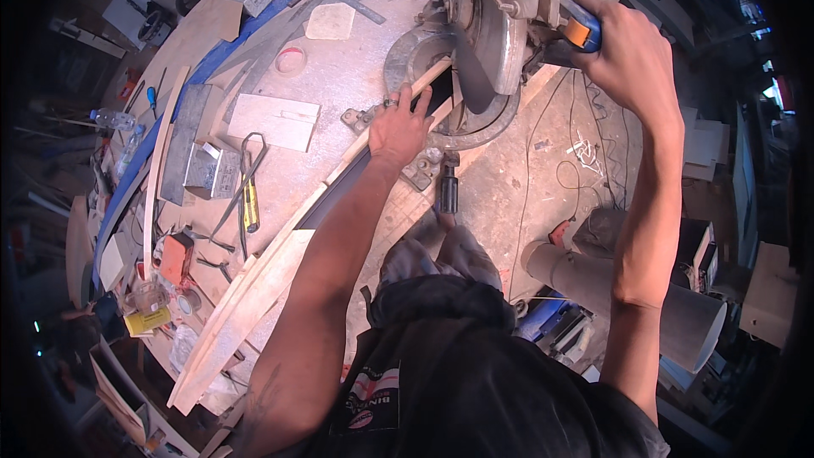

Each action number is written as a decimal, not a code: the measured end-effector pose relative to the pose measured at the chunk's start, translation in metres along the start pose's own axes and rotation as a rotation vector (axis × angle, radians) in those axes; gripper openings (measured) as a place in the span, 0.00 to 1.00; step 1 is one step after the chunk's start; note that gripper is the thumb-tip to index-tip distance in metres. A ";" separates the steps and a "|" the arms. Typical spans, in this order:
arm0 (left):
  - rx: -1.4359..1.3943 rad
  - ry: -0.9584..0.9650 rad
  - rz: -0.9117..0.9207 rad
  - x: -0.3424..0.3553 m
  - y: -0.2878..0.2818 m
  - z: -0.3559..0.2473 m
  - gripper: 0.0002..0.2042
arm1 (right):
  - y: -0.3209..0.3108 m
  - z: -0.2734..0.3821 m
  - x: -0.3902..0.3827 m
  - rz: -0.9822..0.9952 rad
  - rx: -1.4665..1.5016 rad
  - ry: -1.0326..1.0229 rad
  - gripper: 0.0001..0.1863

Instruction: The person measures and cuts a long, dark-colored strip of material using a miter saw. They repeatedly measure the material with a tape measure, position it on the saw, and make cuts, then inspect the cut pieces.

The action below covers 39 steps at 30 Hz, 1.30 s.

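Note:
The miter saw [487, 25], with its worn grey metal guard and round base, stands at the upper middle. My right hand [632, 47] is closed around its blue and orange handle. A pale wooden strip [365, 142] runs diagonally from the lower left to the saw's base, and a dark strip [332, 193] lies along it. My left hand [401, 129] holds the wooden strip close to the blade, its fingertips over the strip. Where the strip passes behind the guard, its end is hidden. A black clamp handle [448, 191] sticks out from the saw's base towards me.
Left of the saw, the bench holds a pale board [274, 122], a tape roll [291, 60], a yellow utility knife [251, 206] and a metal box [212, 170]. Long wooden pieces [246, 305] lie at the lower left. Cables [570, 174] and a large tube [627, 305] are on the right floor.

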State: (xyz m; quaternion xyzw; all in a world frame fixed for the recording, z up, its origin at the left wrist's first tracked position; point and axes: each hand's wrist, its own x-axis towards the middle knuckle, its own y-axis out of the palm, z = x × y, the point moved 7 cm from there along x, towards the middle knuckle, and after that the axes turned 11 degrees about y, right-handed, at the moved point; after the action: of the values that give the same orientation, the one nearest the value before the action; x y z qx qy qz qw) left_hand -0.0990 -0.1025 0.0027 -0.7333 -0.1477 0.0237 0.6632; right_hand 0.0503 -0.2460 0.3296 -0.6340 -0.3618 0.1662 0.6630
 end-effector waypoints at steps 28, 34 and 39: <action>-0.034 -0.012 0.053 0.000 -0.003 -0.001 0.29 | 0.031 0.006 -0.047 -0.161 0.017 -0.062 0.14; -0.015 -0.009 0.036 -0.001 -0.001 -0.001 0.28 | 0.039 0.006 -0.054 -0.160 0.009 -0.053 0.16; -0.023 -0.015 0.066 -0.002 -0.001 -0.001 0.28 | 0.044 0.004 -0.057 -0.120 0.025 -0.033 0.19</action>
State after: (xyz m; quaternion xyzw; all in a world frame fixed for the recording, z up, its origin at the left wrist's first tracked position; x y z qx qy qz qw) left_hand -0.1005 -0.1037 0.0036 -0.7451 -0.1285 0.0495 0.6526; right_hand 0.0191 -0.2758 0.2718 -0.5999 -0.4079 0.1413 0.6737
